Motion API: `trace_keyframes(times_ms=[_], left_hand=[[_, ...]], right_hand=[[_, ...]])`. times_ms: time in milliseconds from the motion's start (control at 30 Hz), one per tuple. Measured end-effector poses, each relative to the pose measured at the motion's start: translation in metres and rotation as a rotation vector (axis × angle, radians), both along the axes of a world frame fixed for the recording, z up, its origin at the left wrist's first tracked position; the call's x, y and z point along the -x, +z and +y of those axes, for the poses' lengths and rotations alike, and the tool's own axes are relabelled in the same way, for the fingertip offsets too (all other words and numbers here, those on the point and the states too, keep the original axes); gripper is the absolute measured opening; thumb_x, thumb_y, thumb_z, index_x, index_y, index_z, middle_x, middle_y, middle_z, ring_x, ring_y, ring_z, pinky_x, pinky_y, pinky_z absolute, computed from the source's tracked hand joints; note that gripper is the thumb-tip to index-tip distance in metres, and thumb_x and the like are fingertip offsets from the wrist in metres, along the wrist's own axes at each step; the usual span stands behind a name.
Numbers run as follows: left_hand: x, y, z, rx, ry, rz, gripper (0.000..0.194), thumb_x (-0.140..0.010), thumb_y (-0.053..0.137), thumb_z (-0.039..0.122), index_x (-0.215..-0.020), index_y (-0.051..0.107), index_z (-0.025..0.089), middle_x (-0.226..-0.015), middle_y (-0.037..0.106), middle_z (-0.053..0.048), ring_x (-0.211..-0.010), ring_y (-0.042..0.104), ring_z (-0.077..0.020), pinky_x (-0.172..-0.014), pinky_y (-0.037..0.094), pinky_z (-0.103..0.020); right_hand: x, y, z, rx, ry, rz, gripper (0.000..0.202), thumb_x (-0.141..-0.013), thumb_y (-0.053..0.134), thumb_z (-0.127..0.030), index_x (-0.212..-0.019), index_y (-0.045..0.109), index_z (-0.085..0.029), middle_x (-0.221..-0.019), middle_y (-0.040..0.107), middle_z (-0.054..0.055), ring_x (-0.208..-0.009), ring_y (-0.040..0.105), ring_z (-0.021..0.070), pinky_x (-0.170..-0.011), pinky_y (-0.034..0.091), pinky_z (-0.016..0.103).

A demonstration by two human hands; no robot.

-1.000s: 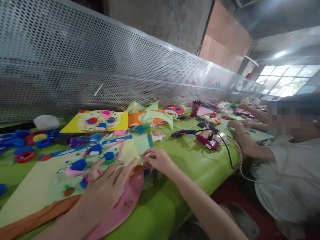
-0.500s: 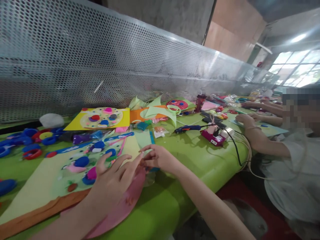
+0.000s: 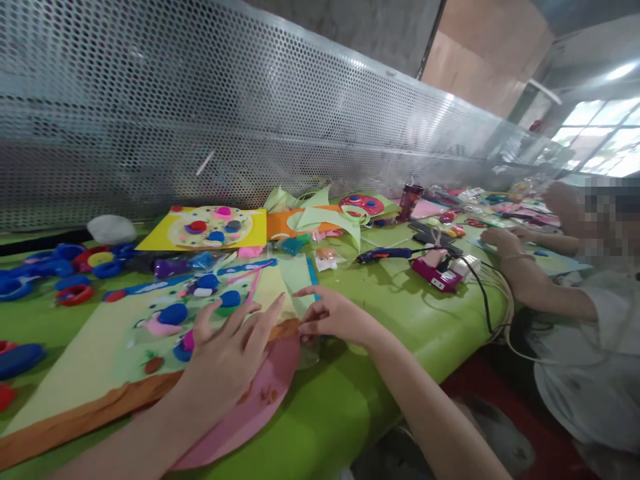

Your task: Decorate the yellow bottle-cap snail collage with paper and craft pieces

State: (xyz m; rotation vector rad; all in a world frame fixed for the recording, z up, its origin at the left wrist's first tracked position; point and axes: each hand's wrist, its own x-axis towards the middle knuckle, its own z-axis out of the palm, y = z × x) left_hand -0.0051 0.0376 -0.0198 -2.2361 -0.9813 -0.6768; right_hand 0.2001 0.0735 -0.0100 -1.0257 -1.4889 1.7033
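Observation:
A pale yellow sheet (image 3: 83, 360) lies at an angle on the table, bearing blue, pink and green clay pieces. Along its near edge runs a strip of brown modelling clay (image 3: 100, 407). My left hand (image 3: 225, 353) is over the strip and sheet, fingers apart and holding nothing; its palm hides the strip's middle. At the strip's right end (image 3: 285, 329), my right hand (image 3: 337, 317) pinches the clay between thumb and fingers. A pink round sheet (image 3: 240, 427) with brown crumbs on it sticks out from under the yellow one, below both hands.
A hot glue gun (image 3: 383, 255) and a purple power strip (image 3: 435, 275) with cables are to the right. Blue and red clay tubs (image 3: 75, 293) stand left. Behind lies a yellow card (image 3: 155, 237) before a perforated metal screen (image 3: 200, 120). Another person's arm (image 3: 525, 280) rests at far right.
My right hand has drawn slightly away from my left fingers, uncovering the brown strip's right end. My left hand stays over the sheet. The whole view has shifted a little.

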Motion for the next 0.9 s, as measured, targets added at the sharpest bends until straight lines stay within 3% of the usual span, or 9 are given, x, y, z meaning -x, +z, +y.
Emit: trace_keyframes(times_ms=[200, 433, 533, 633, 700, 800, 833, 900], left_hand=[[-0.001, 0.002, -0.001, 0.031, 0.027, 0.019, 0.065, -0.088, 0.034, 0.004, -0.145, 0.005, 0.014, -0.096, 0.069, -0.012, -0.096, 0.062, -0.0288, -0.095, 0.023, -0.052], [-0.002, 0.001, -0.003, 0.011, 0.103, 0.061, 0.07, -0.086, 0.032, 0.0, -0.144, -0.006, 0.011, -0.091, 0.069, -0.014, -0.097, 0.061, -0.0303, -0.091, 0.024, -0.053], [-0.001, 0.001, -0.002, 0.032, 0.114, 0.047, 0.069, -0.086, 0.032, 0.001, -0.145, -0.003, 0.012, -0.092, 0.069, -0.013, -0.098, 0.061, -0.0299, -0.093, 0.024, -0.053], [0.001, 0.004, -0.001, 0.11, 0.12, 0.002, 0.061, -0.087, 0.034, 0.008, -0.143, 0.014, 0.015, -0.094, 0.068, -0.012, -0.099, 0.059, -0.0291, -0.097, 0.021, -0.053], [0.006, 0.007, -0.001, 0.184, 0.132, -0.038, 0.053, -0.088, 0.037, 0.018, -0.14, 0.025, 0.017, -0.097, 0.066, -0.011, -0.101, 0.058, -0.0283, -0.1, 0.018, -0.053], [0.017, 0.007, -0.003, 0.317, 0.133, -0.086, 0.05, -0.089, 0.041, 0.03, -0.137, 0.029, 0.021, -0.103, 0.065, -0.008, -0.106, 0.055, -0.0265, -0.103, 0.018, -0.05], [0.021, 0.005, -0.004, 0.353, 0.133, -0.105, 0.051, -0.088, 0.041, 0.033, -0.136, 0.029, 0.022, -0.104, 0.065, -0.007, -0.107, 0.055, -0.026, -0.102, 0.021, -0.048], [0.03, 0.002, -0.008, 0.406, 0.137, -0.138, 0.052, -0.087, 0.041, 0.036, -0.136, 0.028, 0.023, -0.104, 0.065, -0.005, -0.105, 0.056, -0.0257, -0.098, 0.029, -0.045]], right_hand=[[-0.005, 0.004, 0.0, -0.06, -0.064, -0.019, 0.068, -0.067, 0.061, -0.005, -0.128, 0.036, -0.02, -0.06, 0.061, -0.008, -0.055, 0.06, 0.0091, -0.053, 0.048, 0.02], [-0.017, 0.003, -0.002, -0.116, -0.139, -0.032, 0.071, -0.069, 0.062, -0.013, -0.133, 0.032, -0.02, -0.063, 0.062, -0.006, -0.058, 0.06, 0.0101, -0.054, 0.046, 0.02], [-0.02, 0.001, 0.0, -0.156, -0.184, -0.044, 0.072, -0.068, 0.065, -0.017, -0.133, 0.034, -0.019, -0.064, 0.063, -0.005, -0.056, 0.059, 0.0098, -0.052, 0.044, 0.02], [-0.02, -0.001, 0.002, -0.214, -0.223, -0.062, 0.071, -0.067, 0.069, -0.018, -0.131, 0.039, -0.019, -0.071, 0.067, -0.003, -0.059, 0.059, 0.0111, -0.053, 0.044, 0.021], [-0.017, -0.002, -0.001, -0.376, -0.324, -0.154, 0.056, -0.07, 0.067, -0.018, -0.123, 0.05, -0.022, -0.075, 0.069, -0.001, -0.064, 0.06, 0.0131, -0.058, 0.045, 0.024], [-0.004, -0.007, -0.014, -0.813, -0.406, -0.434, 0.022, -0.079, 0.06, -0.018, -0.098, 0.066, -0.026, -0.086, 0.07, 0.002, -0.076, 0.062, 0.0158, -0.069, 0.047, 0.028], [0.001, -0.009, -0.021, -0.958, -0.347, -0.521, 0.019, -0.081, 0.057, -0.018, -0.096, 0.067, -0.026, -0.092, 0.07, 0.003, -0.08, 0.062, 0.0163, -0.072, 0.047, 0.029], [0.012, -0.014, -0.035, -1.257, -0.182, -0.709, 0.035, -0.086, 0.049, -0.013, -0.118, 0.058, -0.024, -0.089, 0.07, 0.005, -0.082, 0.061, 0.0173, -0.075, 0.046, 0.031]])
